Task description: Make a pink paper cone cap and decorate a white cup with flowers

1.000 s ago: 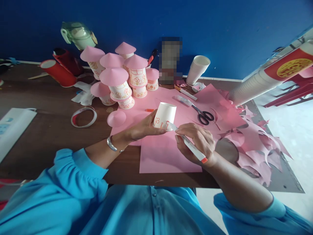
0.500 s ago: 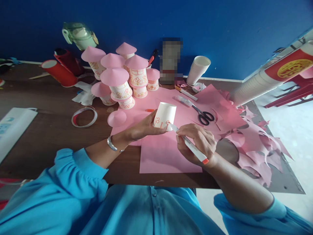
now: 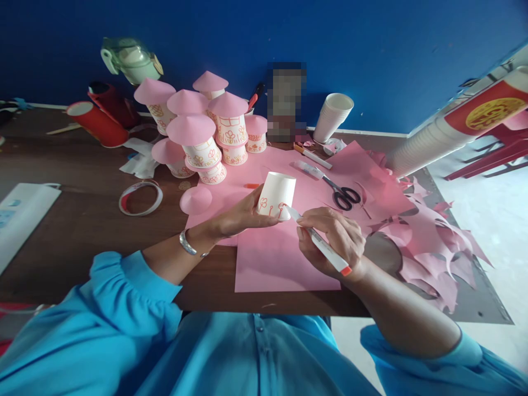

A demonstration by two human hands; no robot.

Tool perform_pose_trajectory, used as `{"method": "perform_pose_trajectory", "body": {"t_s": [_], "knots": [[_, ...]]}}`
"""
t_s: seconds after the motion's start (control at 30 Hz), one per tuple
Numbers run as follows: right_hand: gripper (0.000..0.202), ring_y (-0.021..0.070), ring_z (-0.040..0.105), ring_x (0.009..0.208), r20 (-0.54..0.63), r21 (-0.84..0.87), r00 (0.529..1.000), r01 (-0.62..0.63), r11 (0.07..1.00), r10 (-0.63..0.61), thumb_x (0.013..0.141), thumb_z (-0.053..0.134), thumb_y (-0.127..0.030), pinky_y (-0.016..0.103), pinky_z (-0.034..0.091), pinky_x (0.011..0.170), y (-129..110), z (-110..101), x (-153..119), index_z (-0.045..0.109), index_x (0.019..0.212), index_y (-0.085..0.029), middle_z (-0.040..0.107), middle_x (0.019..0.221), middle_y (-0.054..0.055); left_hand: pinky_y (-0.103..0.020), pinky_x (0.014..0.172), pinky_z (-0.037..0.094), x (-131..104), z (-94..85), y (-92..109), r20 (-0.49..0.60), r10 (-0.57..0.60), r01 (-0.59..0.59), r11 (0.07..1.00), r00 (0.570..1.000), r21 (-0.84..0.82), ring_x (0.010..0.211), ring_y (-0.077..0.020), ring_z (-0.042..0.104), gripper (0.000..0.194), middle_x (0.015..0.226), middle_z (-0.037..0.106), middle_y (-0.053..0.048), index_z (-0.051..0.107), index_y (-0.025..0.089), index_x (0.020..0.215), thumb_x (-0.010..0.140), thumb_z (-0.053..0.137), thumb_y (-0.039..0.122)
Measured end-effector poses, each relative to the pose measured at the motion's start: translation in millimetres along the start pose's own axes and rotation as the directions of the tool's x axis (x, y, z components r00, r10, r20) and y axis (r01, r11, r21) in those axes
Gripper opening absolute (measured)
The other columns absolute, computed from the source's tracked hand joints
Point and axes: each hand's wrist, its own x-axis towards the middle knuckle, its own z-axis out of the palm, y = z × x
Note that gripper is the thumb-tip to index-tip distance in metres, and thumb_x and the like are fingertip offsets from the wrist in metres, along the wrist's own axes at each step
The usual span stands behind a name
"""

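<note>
My left hand (image 3: pixel 246 213) holds a white paper cup (image 3: pixel 277 190) over the pink paper (image 3: pixel 284 264). Red-orange flower outlines run along the lower part of the cup's side. My right hand (image 3: pixel 332 239) grips a white marker (image 3: pixel 328 250) with an orange end, and its tip touches the cup beside a flower. To the left of the cup, several decorated paper cups with pink cone tops (image 3: pixel 191 130) stand close together, some stacked. A loose pink cone (image 3: pixel 196 201) lies in front of them.
Black-handled scissors (image 3: pixel 346 198) and another marker (image 3: pixel 312 157) lie behind my right hand. Pink scraps (image 3: pixel 429 247) spread at the right. A tape roll (image 3: pixel 141 198) lies left; stacked white cups (image 3: pixel 333 118) stand by the wall.
Both hands keep nearly the same place and grip. The marker tip remains at the flower on the cup; the whole view has shifted very slightly.
</note>
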Motion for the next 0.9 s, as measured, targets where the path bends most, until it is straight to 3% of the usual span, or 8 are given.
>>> {"method": "perform_pose_trajectory", "body": {"t_s": [0.33, 0.9], "knots": [[0.023, 0.0167, 0.072, 0.063, -0.016, -0.019, 1.000, -0.020, 1.000, 0.020, 0.086, 0.062, -0.006, 0.027, 0.060, 0.058, -0.8, 0.2, -0.4, 0.060, 0.104, -0.021, 0.072, 0.076, 0.001, -0.037, 0.093, 0.052, -3.6, 0.6, 7.2, -0.035, -0.034, 0.037, 0.997, 0.999, 0.069, 0.108, -0.0232, 0.060, 0.046, 0.113, 0.066, -0.007, 0.060, 0.021, 0.119, 0.082, 0.083, 0.034], [0.019, 0.0164, 0.070, 0.062, -0.004, 0.013, 1.000, -0.003, 1.000, 0.004, 0.086, 0.063, -0.004, 0.026, 0.059, 0.057, -2.2, 1.0, -0.8, 0.060, 0.098, -0.018, 0.070, 0.074, 0.003, -0.035, 0.090, 0.052, -2.7, 1.7, 7.6, -0.036, -0.035, 0.037, 0.998, 0.999, 0.059, 0.107, -0.0232, 0.060, 0.048, 0.112, 0.065, -0.007, 0.059, 0.020, 0.119, 0.081, 0.084, 0.035]]}}
